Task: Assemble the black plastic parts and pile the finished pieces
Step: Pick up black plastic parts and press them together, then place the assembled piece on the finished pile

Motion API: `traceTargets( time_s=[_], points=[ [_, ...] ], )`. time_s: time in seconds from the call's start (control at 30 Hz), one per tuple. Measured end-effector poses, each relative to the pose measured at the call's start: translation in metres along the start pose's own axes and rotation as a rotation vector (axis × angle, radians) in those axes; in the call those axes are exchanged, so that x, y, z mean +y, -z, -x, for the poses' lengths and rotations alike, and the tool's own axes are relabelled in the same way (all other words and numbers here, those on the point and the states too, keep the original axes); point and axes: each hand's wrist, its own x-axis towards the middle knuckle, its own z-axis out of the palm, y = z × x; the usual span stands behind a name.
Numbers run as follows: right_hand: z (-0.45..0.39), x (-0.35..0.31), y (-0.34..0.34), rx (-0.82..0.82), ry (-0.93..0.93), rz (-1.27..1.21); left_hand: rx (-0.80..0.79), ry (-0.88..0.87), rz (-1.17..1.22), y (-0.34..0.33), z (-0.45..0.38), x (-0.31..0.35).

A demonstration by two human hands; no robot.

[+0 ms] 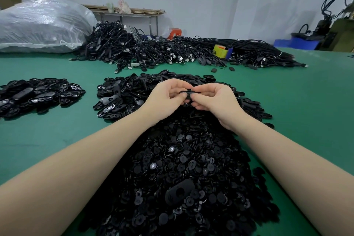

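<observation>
Fingers (177, 94) of both hands are pinched on one small black oval plastic piece (188, 93), held up over the far heap of black oval plastic shells (130, 97) — left hand (166, 99) grips its left end, right hand (214, 101) its right end, thumbs w/ fingertips touching across the middle. Can't tell if the piece is one part or two already mated; too small & mostly covered.

Judging by the grip, the step in hand is pressing the halves together. To do it well: keep the piece level, line up the edges before squeezing, press evenly from both ends so it seats flush — not cocked on one side. Feel for the snap; check the seam w/ a thumb.

Supplies sit close: big heap of small black round plastic discs (182, 168) lies on the green bench (38, 136) between the forearms, one larger black oval shell w/ a hole (179, 191) resting on top of it. A separate pile of black oval pieces (38, 94) lies well apart on the left — prob. the finished pile, so the done piece likely goes there. Tangled black cables (153, 50) lie across the far side, not needed for this step.
</observation>
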Motion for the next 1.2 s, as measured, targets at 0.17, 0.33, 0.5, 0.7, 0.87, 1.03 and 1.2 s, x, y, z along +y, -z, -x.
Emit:
traceTargets(
  time_s=[0.17, 0.33, 0.5, 0.7, 0.87, 1.03, 1.2],
  points=[
    [-0.001, 0.001, -0.001, 0.022, 0.003, 0.031, -0.005, 0.014, 0.004, 0.000, 0.000, -0.001],
    [-0.001, 0.003, -0.001, 0.031, 0.024, 0.054, -0.008, 0.000, 0.031, 0.001, 0.000, 0.000],
    [-0.002, 0.004, -0.002, 0.044, 0.049, 0.108, -0.008, 0.018, 0.055, 0.001, 0.001, 0.002],
    [-0.001, 0.003, -0.004, 0.055, 0.049, 0.088, -0.010, 0.030, -0.006, 0.004, -0.001, 0.008],
    [0.000, 0.001, -0.006, 0.065, 0.034, 0.054, 0.000, 0.014, -0.188, 0.008, -0.005, 0.014],
    [-0.001, -0.003, -0.003, 0.080, 0.019, 0.026, 0.003, 0.000, -0.348, 0.009, -0.010, 0.021],
    [-0.004, -0.008, -0.009, 0.133, -0.065, -0.215, 0.002, 0.173, 0.035, 0.013, -0.013, 0.026]
  ],
)
